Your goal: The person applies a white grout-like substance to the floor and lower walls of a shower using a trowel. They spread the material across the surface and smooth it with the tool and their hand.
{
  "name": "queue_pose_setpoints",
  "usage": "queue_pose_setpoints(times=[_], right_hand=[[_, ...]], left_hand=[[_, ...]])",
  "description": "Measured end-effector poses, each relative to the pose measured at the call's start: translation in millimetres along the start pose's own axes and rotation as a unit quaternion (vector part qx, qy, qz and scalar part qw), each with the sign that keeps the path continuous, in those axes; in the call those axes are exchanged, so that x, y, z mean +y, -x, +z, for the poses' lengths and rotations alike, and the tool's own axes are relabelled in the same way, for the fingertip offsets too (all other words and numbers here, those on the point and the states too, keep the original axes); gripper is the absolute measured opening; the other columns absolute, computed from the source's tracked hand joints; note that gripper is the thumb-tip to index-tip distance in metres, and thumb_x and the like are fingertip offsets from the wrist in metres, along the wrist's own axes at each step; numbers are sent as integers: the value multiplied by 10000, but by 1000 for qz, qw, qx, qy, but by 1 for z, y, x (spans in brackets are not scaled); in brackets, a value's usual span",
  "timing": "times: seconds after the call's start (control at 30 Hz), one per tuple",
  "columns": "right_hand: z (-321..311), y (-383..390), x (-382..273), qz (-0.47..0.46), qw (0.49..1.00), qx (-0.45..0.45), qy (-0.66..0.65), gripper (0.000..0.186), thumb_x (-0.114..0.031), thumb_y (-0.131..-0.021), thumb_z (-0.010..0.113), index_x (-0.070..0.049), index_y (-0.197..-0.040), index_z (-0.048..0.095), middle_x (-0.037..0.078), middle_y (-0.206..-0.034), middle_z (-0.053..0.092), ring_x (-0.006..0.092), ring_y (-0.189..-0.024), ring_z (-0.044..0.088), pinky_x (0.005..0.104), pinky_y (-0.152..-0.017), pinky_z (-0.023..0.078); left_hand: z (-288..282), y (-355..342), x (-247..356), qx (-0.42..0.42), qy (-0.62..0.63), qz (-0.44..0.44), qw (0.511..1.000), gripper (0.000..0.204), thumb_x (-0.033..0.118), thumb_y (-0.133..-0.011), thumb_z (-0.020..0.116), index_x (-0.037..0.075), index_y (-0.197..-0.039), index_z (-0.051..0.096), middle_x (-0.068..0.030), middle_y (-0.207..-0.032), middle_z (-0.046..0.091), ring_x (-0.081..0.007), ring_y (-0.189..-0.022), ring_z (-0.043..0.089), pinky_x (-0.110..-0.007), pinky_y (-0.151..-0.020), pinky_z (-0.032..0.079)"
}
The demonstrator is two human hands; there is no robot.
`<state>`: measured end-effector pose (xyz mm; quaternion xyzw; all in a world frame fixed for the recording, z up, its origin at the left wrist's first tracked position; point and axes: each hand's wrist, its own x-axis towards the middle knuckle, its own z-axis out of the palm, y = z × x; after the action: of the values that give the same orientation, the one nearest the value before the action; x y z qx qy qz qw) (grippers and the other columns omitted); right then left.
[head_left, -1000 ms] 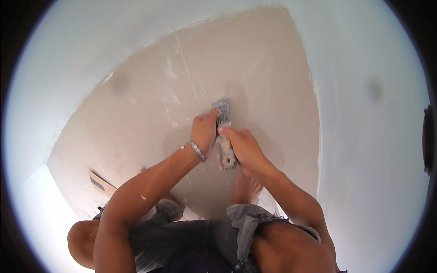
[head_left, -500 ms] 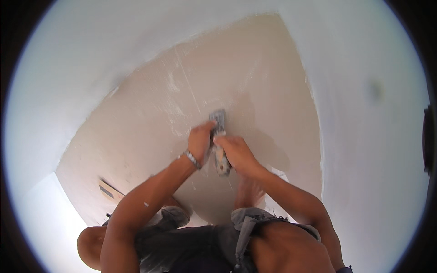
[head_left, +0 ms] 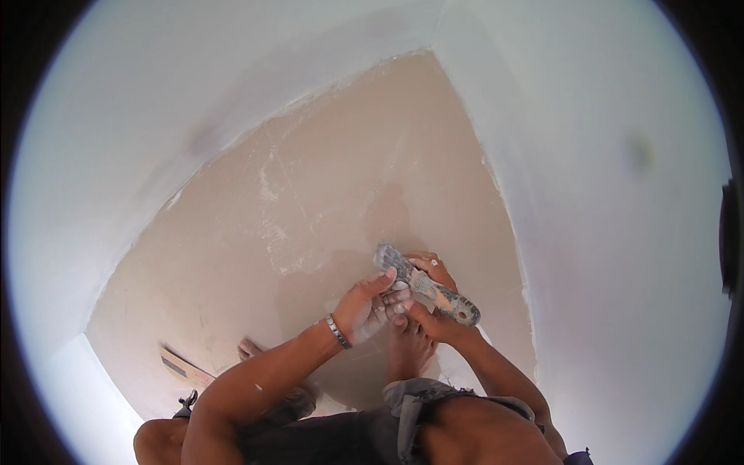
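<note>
Grasping the scraper [head_left: 428,287] around its handle, the right hand [head_left: 445,330] has its fingers curled over the upper side and its thumb below, while the left hand [head_left: 363,311] lies half open with its thumb against the blade or just beside it; whether that hand carries any of the weight, I cannot tell. Holding the tool well here would seem to ask for a firm right grip close to the collar, the left thumb laid on the flat rather than along the front edge, and only light pressure, so that a small slip would not bring skin against metal. Both wrists are best kept loose and the tool near the body, where the edge is easy to watch. The scraper itself sits in front of the person, above the floor [head_left: 434,182], slanting from its blade at upper left to its butt at lower right. Its short grey blade is caked with pale residue; the handle is worn and stained, with an orange patch and a hole at the end. Pale residue also coats the left fingers, and a bracelet [head_left: 339,332] circles that wrist. Beyond lie white smears [head_left: 280,236], a bare right foot [head_left: 409,358], a tan strip [head_left: 186,367] at left and pale walls [head_left: 612,256].
</note>
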<state>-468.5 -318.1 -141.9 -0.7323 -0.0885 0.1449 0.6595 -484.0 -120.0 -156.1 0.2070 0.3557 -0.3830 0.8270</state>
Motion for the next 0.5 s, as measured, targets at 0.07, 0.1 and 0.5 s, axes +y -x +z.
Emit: queue_pose_setpoints(times=[0.07, 0.1, 0.5], right_hand=[[7, -10, -25, 122, 992, 32, 16, 399, -82, -914, 720, -1, -1288, 606, 194, -1247, 649, 320, -1147, 652, 401, -991, 518], [10, -13, -33, 183, 982, 50, 24, 345, -79, -929, 725, 3, -1248, 623, 191, -1203, 672, 294, -1104, 670, 384, -969, 527], [-64, 4, -8, 2, 965, 243, 97, 215, 52, -835, 696, 37, -1044, 648, 199, -1144, 726, 293, -1029, 717, 375, -906, 559]], left_hand=[[4, 1, 4, -11, -24, -14, 1000, 304, 341, -1096, 620, 56, -1184, 683, -55, -990, 736, -187, -923, 720, -373, -697, 551], [9, 3, 6, -1, -37, -26, 999, 309, 330, -1095, 618, 46, -1194, 684, -48, -993, 737, -184, -915, 718, -370, -706, 553], [76, -167, 149, 221, -786, 482, 319, 738, 444, -1103, 463, -35, -1639, 296, -251, -1721, 270, -389, -1620, 204, -522, -1319, 176]])
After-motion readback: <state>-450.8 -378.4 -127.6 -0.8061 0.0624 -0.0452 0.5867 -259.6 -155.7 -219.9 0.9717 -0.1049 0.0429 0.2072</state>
